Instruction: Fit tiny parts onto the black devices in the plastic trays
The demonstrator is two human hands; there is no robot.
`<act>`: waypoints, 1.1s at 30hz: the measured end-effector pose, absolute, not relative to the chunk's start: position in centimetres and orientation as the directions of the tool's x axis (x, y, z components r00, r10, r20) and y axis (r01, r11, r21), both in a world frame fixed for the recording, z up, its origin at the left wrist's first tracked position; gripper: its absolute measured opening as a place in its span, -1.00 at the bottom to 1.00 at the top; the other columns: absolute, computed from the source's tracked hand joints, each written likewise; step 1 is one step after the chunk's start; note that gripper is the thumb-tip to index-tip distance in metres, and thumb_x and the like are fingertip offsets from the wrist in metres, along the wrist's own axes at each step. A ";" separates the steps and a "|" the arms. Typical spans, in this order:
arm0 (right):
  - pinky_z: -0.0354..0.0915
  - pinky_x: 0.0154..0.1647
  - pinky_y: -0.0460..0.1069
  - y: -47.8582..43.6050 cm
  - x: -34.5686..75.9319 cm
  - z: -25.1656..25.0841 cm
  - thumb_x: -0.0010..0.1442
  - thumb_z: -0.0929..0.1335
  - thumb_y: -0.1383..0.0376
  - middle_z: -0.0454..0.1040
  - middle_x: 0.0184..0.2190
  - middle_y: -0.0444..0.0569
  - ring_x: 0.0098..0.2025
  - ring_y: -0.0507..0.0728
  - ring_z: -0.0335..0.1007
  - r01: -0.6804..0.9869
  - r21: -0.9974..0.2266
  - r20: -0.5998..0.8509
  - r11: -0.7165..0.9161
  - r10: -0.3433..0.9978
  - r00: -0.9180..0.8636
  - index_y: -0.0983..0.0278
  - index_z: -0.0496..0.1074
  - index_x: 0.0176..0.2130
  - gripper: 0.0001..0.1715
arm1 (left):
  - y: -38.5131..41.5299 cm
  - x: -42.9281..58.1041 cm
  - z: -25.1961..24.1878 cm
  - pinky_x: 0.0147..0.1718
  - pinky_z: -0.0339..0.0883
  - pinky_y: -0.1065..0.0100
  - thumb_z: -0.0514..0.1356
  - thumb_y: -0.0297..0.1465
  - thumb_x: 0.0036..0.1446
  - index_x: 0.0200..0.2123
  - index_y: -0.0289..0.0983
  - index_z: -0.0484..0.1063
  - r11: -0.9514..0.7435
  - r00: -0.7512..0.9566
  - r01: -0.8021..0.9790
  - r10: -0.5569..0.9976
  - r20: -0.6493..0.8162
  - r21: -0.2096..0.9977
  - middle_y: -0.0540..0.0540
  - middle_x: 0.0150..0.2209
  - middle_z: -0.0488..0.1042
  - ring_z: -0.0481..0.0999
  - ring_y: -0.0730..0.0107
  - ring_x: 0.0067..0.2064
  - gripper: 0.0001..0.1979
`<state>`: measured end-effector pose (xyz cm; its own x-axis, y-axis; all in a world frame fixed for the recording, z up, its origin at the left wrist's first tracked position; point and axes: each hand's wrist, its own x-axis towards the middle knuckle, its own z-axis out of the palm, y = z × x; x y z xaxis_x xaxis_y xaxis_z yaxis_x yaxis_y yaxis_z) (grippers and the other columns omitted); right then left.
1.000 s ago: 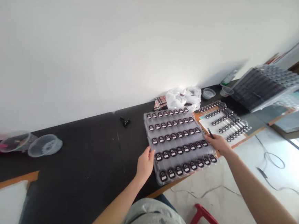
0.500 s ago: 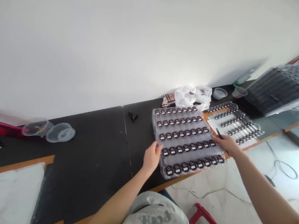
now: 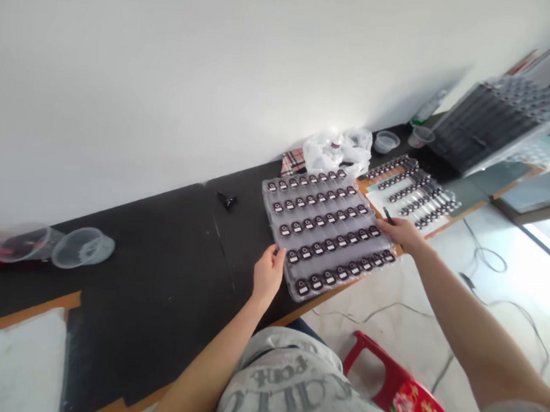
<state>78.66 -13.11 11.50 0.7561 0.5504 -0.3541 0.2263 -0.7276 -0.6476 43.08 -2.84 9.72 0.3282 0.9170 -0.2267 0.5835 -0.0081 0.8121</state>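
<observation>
A clear plastic tray [image 3: 322, 241] carries several rows of small dark round pieces with white labels. My left hand [image 3: 268, 270] is closed on its left edge, the thumb lying near the rim. On the opposite edge, my right hand [image 3: 402, 232] grips the tray, and a thin black pen-like stick [image 3: 388, 216] pokes up from between its fingers. Just right of the tray, a second clear tray [image 3: 414, 191] with similar rows of dark pieces lies over a white sheet. The undersides of both hands' grips are hidden.
A white plastic bag [image 3: 339, 152], plastic tubs [image 3: 386, 142] and a tall stack of trays [image 3: 491, 124] stand along the wall. Leftward on the black table [image 3: 153, 298] are a small black object [image 3: 228, 200] and clear cups [image 3: 83, 249]. A red stool [image 3: 398, 387] and cables are below.
The view has shifted, so the table and its objects appear further left and higher. Both hands keep their grip on the tray. More of the red stool shows.
</observation>
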 end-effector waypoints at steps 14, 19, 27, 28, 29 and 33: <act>-0.11 -0.73 -0.18 -21.7 74.3 11.8 0.04 0.39 0.06 0.43 -0.50 -0.08 -0.66 -0.13 -0.02 -0.040 -0.717 -0.439 -0.696 0.406 0.802 0.32 0.50 -0.17 -0.55 | -8.0 39.7 9.5 -0.41 0.20 0.39 0.08 -0.05 0.11 -0.10 -0.32 0.42 0.080 0.451 0.581 0.797 -0.402 0.810 0.03 -0.54 0.32 0.35 0.39 -0.45 -0.51; -0.14 -0.75 -0.19 -21.7 73.8 11.0 0.05 0.40 0.09 0.44 -0.48 -0.07 -0.69 -0.15 -0.09 -0.102 -0.751 -0.426 -0.652 0.361 0.830 0.34 0.50 -0.19 -0.59 | -8.1 39.8 9.2 -0.40 0.21 0.39 0.11 -0.09 0.11 -0.10 -0.32 0.42 0.013 0.466 0.608 0.804 -0.370 0.794 0.03 -0.52 0.34 0.34 0.41 -0.45 -0.55; -0.06 -0.75 -0.20 -21.5 73.2 10.4 0.06 0.40 0.10 0.47 -0.47 -0.06 -0.68 -0.13 0.03 -0.156 -0.772 -0.414 -0.616 0.301 0.859 0.34 0.50 -0.23 -0.62 | -8.0 39.9 8.4 -0.48 0.18 0.40 0.15 -0.10 0.05 -0.14 -0.33 0.44 0.072 0.435 0.560 0.823 -0.366 0.825 0.02 -0.54 0.33 0.31 0.42 -0.50 -0.56; -0.06 -0.76 -0.19 -21.4 73.2 10.4 0.06 0.40 0.11 0.47 -0.48 -0.06 -0.68 -0.13 0.03 -0.159 -0.769 -0.415 -0.619 0.295 0.861 0.34 0.50 -0.23 -0.63 | -8.0 40.0 8.5 -0.48 0.18 0.40 0.15 -0.10 0.05 -0.15 -0.33 0.45 0.067 0.430 0.559 0.828 -0.358 0.826 0.02 -0.55 0.33 0.31 0.42 -0.50 -0.56; -0.06 -0.76 -0.19 -21.4 73.1 10.5 0.05 0.40 0.12 0.46 -0.49 -0.07 -0.68 -0.13 0.03 -0.161 -0.767 -0.416 -0.622 0.289 0.862 0.34 0.50 -0.24 -0.64 | -8.0 40.0 8.6 -0.48 0.18 0.40 0.16 -0.10 0.04 -0.16 -0.33 0.45 0.056 0.429 0.564 0.833 -0.351 0.824 0.02 -0.55 0.32 0.30 0.42 -0.51 -0.56; -0.07 -0.76 -0.20 -21.1 73.1 11.6 0.07 0.40 0.20 0.42 -0.55 -0.11 -0.68 -0.13 0.02 -0.168 -0.752 -0.429 -0.637 0.280 0.859 0.35 0.50 -0.28 -0.73 | -7.9 40.0 9.3 -0.45 0.20 0.39 0.16 -0.08 0.04 -0.16 -0.31 0.43 -0.029 0.439 0.622 0.841 -0.317 0.782 0.05 -0.54 0.30 0.29 0.44 -0.50 -0.56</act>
